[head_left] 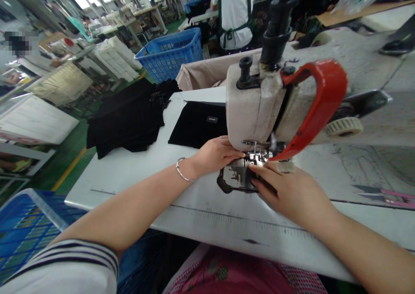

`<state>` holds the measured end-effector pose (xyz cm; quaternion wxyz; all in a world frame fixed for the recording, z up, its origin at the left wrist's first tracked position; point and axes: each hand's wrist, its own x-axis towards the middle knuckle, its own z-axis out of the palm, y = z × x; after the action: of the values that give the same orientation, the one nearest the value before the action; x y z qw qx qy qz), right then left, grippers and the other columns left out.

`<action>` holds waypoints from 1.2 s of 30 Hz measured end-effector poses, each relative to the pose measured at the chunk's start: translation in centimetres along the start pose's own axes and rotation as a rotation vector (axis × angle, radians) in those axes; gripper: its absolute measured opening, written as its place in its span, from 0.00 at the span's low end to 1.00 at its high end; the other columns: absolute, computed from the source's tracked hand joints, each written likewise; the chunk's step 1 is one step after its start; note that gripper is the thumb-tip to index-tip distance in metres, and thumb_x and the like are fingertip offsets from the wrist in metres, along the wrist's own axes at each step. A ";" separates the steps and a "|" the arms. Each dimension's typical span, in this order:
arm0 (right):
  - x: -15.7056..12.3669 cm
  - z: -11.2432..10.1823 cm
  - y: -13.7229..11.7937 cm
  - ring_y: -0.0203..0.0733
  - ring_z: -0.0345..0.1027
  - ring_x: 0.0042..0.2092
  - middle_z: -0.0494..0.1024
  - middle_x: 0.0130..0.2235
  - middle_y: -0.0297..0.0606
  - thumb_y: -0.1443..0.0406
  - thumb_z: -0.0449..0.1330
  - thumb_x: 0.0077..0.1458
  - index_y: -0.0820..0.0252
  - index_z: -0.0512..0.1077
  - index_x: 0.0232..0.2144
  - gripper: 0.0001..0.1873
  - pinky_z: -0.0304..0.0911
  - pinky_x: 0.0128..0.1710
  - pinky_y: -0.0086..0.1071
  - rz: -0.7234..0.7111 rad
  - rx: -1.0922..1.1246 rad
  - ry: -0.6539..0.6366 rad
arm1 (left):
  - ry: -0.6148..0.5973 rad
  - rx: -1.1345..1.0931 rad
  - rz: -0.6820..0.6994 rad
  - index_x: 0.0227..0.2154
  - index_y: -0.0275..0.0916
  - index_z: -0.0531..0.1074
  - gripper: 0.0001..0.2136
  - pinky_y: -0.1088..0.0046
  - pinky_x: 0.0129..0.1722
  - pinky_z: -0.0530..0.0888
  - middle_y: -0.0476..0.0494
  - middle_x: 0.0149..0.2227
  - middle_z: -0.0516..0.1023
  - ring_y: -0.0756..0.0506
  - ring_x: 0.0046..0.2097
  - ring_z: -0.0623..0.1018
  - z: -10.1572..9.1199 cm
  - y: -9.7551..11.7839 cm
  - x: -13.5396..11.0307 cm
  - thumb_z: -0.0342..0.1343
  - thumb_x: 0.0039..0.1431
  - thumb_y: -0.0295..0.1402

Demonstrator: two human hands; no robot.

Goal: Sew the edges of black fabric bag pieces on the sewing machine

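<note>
My left hand (215, 155), with a silver bangle at the wrist, reaches to the left side of the needle area of a sewing machine (249, 108). Its fingers are drawn together, tips by the presser foot (257, 155); anything pinched there is too small to make out. Just behind that hand lies a flat black fabric piece (191, 123) bearing a small dark label (212, 119); the machine head hides its right part. From the other side my right hand (288, 186) comes in, fingers stretched and apart, fingertips at the metal needle plate (236, 177). No held thing shows in it.
A stack of black fabric pieces (129, 116) hangs over the table's (129, 173) left edge. Pink-handled thread snips (385, 192) lie at right. A red lever guard (327, 99) juts from the machine. Blue baskets (171, 54) and a person in white (235, 13) are beyond.
</note>
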<state>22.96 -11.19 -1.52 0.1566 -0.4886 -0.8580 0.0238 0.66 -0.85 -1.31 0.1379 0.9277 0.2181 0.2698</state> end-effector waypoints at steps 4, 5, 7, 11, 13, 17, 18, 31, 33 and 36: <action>-0.1 0.1 0.0 0.51 0.71 0.41 0.76 0.43 0.42 0.61 0.52 0.63 0.57 0.72 0.50 0.17 0.67 0.37 0.43 0.010 -0.009 0.007 | 0.012 0.029 -0.020 0.36 0.41 0.80 0.08 0.67 0.46 0.77 0.44 0.40 0.82 0.45 0.43 0.80 0.1 -0.3 0.1 0.55 0.64 0.31; -0.1 0.1 0.0 0.51 0.71 0.41 0.76 0.43 0.42 0.61 0.52 0.63 0.57 0.72 0.50 0.17 0.67 0.38 0.43 0.007 -0.009 0.007 | 0.015 0.036 -0.028 0.36 0.41 0.80 0.08 0.67 0.46 0.77 0.45 0.40 0.82 0.45 0.43 0.80 0.1 -0.3 0.1 0.56 0.63 0.31; -0.1 0.2 0.0 0.51 0.71 0.41 0.76 0.44 0.42 0.61 0.52 0.63 0.57 0.72 0.50 0.17 0.67 0.38 0.43 0.005 -0.012 0.015 | 0.010 0.046 -0.040 0.36 0.42 0.80 0.07 0.67 0.47 0.77 0.45 0.40 0.82 0.45 0.44 0.80 0.2 -0.3 0.1 0.56 0.63 0.31; -0.1 0.1 -0.1 0.50 0.71 0.41 0.76 0.45 0.42 0.60 0.52 0.63 0.57 0.72 0.50 0.17 0.67 0.37 0.42 0.012 -0.020 0.034 | 0.005 0.051 -0.036 0.36 0.42 0.80 0.07 0.66 0.48 0.76 0.45 0.41 0.82 0.45 0.45 0.80 0.2 -0.4 -0.1 0.56 0.63 0.30; 0.0 0.1 -0.2 0.50 0.71 0.41 0.76 0.46 0.42 0.61 0.52 0.63 0.58 0.72 0.50 0.17 0.67 0.38 0.42 0.011 -0.012 0.028 | 0.000 0.064 -0.037 0.37 0.42 0.80 0.07 0.65 0.49 0.76 0.46 0.41 0.82 0.45 0.45 0.80 0.1 -0.4 -0.1 0.56 0.63 0.30; 0.1 0.1 -0.2 0.50 0.71 0.42 0.76 0.46 0.43 0.61 0.52 0.63 0.59 0.72 0.50 0.17 0.67 0.39 0.43 0.012 0.014 0.018 | -0.058 0.122 -0.051 0.40 0.41 0.79 0.07 0.64 0.50 0.75 0.47 0.41 0.82 0.45 0.45 0.79 -0.4 0.6 0.0 0.55 0.63 0.29; 0.1 0.1 -0.2 0.50 0.71 0.42 0.76 0.45 0.44 0.62 0.52 0.63 0.59 0.72 0.51 0.17 0.67 0.39 0.43 0.014 0.023 0.020 | -0.086 0.147 -0.049 0.40 0.41 0.78 0.08 0.64 0.51 0.75 0.47 0.42 0.82 0.45 0.46 0.79 -0.6 1.1 0.0 0.55 0.63 0.28; -0.1 -0.2 -0.4 0.49 0.70 0.42 0.76 0.44 0.42 0.62 0.52 0.63 0.58 0.71 0.52 0.18 0.64 0.38 0.40 0.015 0.028 0.006 | -0.226 0.216 -0.119 0.44 0.40 0.76 0.10 0.61 0.55 0.71 0.45 0.46 0.80 0.44 0.50 0.77 -1.5 4.4 0.2 0.53 0.64 0.26; -0.1 -0.2 -0.5 0.49 0.70 0.40 0.76 0.42 0.42 0.62 0.51 0.64 0.57 0.71 0.52 0.17 0.64 0.37 0.40 0.014 0.027 0.012 | -0.258 0.221 -0.142 0.47 0.38 0.75 0.12 0.61 0.58 0.70 0.43 0.50 0.77 0.43 0.54 0.74 -1.9 4.6 0.0 0.52 0.64 0.25; -0.1 -0.2 -0.6 0.47 0.70 0.39 0.76 0.40 0.42 0.62 0.52 0.64 0.58 0.72 0.50 0.16 0.63 0.36 0.39 0.001 0.035 0.053 | -0.306 0.249 -0.204 0.51 0.36 0.72 0.14 0.59 0.58 0.70 0.40 0.54 0.75 0.42 0.56 0.72 -2.6 4.9 -0.1 0.52 0.64 0.26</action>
<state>22.59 -11.63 -1.22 0.1879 -0.4869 -0.8526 0.0257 0.73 -4.81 2.60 0.0801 0.9409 0.3188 0.0815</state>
